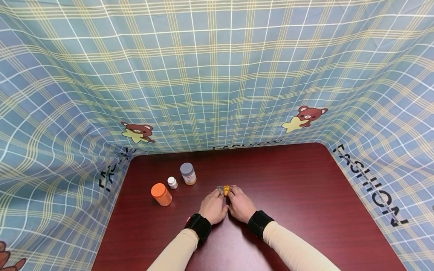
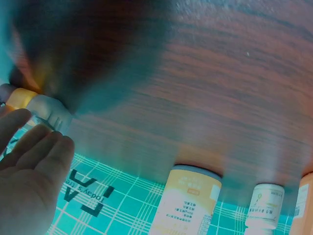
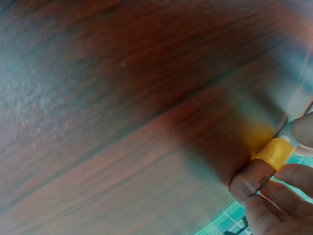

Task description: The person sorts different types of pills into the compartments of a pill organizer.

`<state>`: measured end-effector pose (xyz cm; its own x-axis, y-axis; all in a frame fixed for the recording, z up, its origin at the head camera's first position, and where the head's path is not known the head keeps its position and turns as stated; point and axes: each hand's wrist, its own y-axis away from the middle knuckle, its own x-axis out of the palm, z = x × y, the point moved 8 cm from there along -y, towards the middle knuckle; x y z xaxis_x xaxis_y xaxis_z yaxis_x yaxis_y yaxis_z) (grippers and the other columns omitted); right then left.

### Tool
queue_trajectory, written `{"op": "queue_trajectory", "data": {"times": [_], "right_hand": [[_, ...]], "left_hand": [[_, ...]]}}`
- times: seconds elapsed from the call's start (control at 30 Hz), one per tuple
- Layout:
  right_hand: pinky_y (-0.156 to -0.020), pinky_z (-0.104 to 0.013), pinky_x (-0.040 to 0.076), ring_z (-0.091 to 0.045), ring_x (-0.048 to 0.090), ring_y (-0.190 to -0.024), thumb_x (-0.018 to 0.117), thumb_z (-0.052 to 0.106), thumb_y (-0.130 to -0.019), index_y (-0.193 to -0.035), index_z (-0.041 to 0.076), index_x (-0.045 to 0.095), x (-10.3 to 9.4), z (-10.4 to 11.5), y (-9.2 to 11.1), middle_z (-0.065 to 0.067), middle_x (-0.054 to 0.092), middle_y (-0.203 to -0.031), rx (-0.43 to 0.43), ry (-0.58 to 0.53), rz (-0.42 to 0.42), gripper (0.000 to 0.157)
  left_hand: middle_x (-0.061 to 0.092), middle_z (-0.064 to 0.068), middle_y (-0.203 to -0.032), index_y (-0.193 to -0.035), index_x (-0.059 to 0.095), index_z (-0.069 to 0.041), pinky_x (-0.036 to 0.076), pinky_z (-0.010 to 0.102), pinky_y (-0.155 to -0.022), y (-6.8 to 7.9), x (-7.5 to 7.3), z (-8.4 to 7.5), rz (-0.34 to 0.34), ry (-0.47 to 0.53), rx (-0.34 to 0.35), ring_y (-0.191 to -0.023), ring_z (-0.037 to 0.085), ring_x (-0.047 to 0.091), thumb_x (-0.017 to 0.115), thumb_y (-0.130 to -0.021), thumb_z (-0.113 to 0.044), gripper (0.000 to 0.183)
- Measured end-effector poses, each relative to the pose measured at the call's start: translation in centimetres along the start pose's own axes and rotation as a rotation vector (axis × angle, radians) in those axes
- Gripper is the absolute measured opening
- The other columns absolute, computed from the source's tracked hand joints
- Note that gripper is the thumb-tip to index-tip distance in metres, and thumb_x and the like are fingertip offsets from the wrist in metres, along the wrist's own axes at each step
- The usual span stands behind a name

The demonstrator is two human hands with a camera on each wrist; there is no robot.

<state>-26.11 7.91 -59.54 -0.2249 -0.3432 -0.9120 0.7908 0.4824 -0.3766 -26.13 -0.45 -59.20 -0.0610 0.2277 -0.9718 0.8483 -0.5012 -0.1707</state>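
Observation:
Between the two hands, on the table, lies a small pill box (image 1: 226,190) with a grey end, a yellow middle and a brownish-pink end. My left hand (image 1: 213,207) holds its grey end; in the left wrist view, the left fingers (image 2: 46,147) curve beside that part. At the brownish-pink end, my right hand (image 1: 241,205) grips the box, and the right wrist view shows several right fingers (image 3: 288,196) bent against it. Both thumbs point inward, close together in the head view. What lies inside the yellow section is too small to tell.
On the left of the dark red table (image 1: 288,180) stand an orange bottle (image 1: 161,195), a small white bottle (image 1: 172,183) and a grey-lidded bottle (image 1: 188,174). A checked cloth (image 1: 230,82) hangs around the back and sides.

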Motion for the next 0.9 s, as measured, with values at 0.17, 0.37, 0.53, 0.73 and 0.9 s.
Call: {"op": "queue_trajectory", "data": {"times": [0.17,0.37,0.53,0.73,0.9], "right_hand": [[-0.1,-0.04,0.043,-0.035,0.054,-0.115,0.067,0.01,-0.07,-0.102,-0.002,0.065,-0.1,-0.1,0.1,-0.019,0.059,-0.113,0.015,-0.004,0.008,0.034],[-0.093,-0.042,0.048,-0.034,0.054,-0.113,0.069,0.012,-0.068,-0.099,0.0,0.066,-0.3,-0.1,-0.1,-0.018,0.06,-0.113,0.032,-0.015,-0.012,0.034],[-0.093,-0.041,0.048,-0.033,0.054,-0.114,0.068,0.011,-0.068,-0.099,0.001,0.066,-0.1,-0.1,-0.3,-0.017,0.06,-0.113,0.037,-0.008,-0.002,0.033],[-0.093,-0.042,0.048,-0.032,0.054,-0.113,0.064,0.016,-0.073,-0.101,0.0,0.066,0.0,0.3,-0.2,-0.016,0.06,-0.113,0.035,-0.026,-0.006,0.032],[-0.082,-0.041,0.052,-0.028,0.057,-0.103,0.061,0.023,-0.079,-0.093,0.005,0.067,-0.3,0.2,-0.7,-0.011,0.061,-0.103,0.036,0.004,0.002,0.023]], "left_hand": [[0.058,0.017,-0.125,-0.114,0.066,0.002,0.042,0.04,-0.101,0.0,0.0,0.0,-0.018,0.015,0.012,-0.118,0.032,0.054,0.066,-0.082,-0.03,0.045],[0.055,0.018,-0.13,-0.116,0.065,0.003,0.04,0.04,-0.102,0.1,0.4,0.4,0.001,0.011,-0.005,-0.121,0.032,0.052,0.066,-0.082,-0.029,0.047],[0.053,0.019,-0.133,-0.12,0.061,0.005,0.041,0.041,-0.102,0.4,0.6,0.5,0.006,0.018,-0.022,-0.123,0.033,0.051,0.067,-0.081,-0.028,0.051],[0.055,0.019,-0.129,-0.118,0.063,0.005,0.042,0.041,-0.101,0.9,0.3,0.5,-0.023,-0.002,0.004,-0.121,0.033,0.052,0.067,-0.081,-0.025,0.048],[0.06,0.015,-0.12,-0.108,0.067,0.002,0.043,0.04,-0.099,0.5,-0.7,0.3,-0.044,-0.045,0.06,-0.115,0.03,0.056,0.064,-0.082,-0.024,0.037]]}}
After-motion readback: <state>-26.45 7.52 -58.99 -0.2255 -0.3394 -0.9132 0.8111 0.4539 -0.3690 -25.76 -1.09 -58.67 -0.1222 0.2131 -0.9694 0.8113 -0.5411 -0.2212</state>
